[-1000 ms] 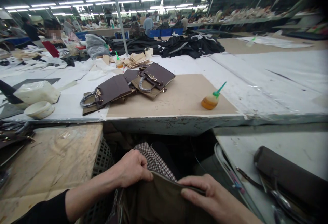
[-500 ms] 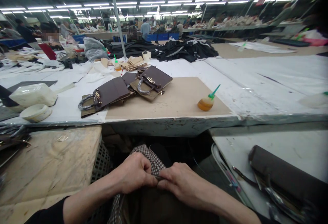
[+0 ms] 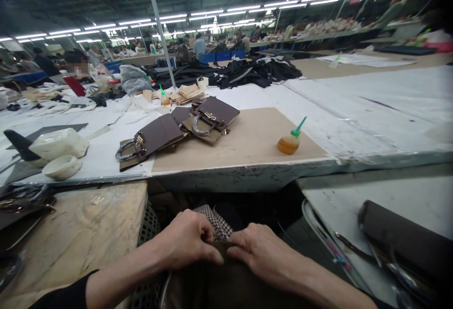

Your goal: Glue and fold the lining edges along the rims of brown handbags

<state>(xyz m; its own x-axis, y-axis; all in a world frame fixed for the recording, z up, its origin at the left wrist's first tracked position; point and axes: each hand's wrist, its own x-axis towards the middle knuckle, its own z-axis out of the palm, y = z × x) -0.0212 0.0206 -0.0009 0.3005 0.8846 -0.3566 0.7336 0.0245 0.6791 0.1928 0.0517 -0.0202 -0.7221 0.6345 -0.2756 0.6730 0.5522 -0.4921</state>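
Observation:
On my lap lies a dark brown bag (image 3: 222, 280), seen only in part and in shadow. My left hand (image 3: 187, 238) grips its upper edge, thumb over the near side and fingers curled behind. A short way to the right, my right hand (image 3: 262, 252) pinches the same edge between thumb and bent fingers. A small gap separates the two thumbs. Checked cloth (image 3: 215, 221) shows just beyond my hands. The bag's lower part is out of view.
Brown handbags (image 3: 159, 137) with wrapped handles lie on the worktable ahead. A bottle of amber liquid (image 3: 288, 144) stands on brown board (image 3: 244, 144). At left are a shallow tub (image 3: 62, 167) and a plastic container (image 3: 60, 144); another dark bag (image 3: 403, 238) lies at right.
My thumbs have moved slightly apart, and the left one is lifted more along the bag's edge. More of the dark brown edge shows between my hands. The view has tilted a little.

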